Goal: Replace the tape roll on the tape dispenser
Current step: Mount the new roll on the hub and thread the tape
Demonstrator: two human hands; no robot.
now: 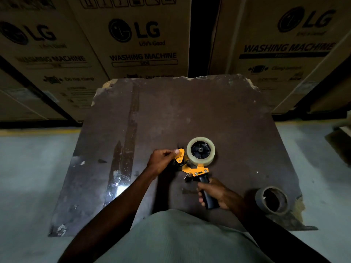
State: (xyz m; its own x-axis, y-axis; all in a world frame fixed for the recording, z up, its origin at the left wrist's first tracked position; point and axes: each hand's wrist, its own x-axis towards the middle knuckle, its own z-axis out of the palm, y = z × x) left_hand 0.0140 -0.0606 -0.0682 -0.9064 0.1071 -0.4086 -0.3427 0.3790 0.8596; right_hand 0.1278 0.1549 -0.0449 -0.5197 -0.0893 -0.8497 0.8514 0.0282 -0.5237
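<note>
New roll (201, 151) sits on dispenser (193, 168) mid-worktop (237, 114), R hand (214, 193) grip closed on handle, L hand (163, 160) pinching at front flap; risk: tape end sticks to itself or misses roller w/ a skewed pull.

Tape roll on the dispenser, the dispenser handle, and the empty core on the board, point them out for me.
clear tape roll (190, 149): head view, left rim.
dispenser handle (210, 203): head view, lower black grip.
empty tape core (259, 198): head view, left outer wall.
</note>
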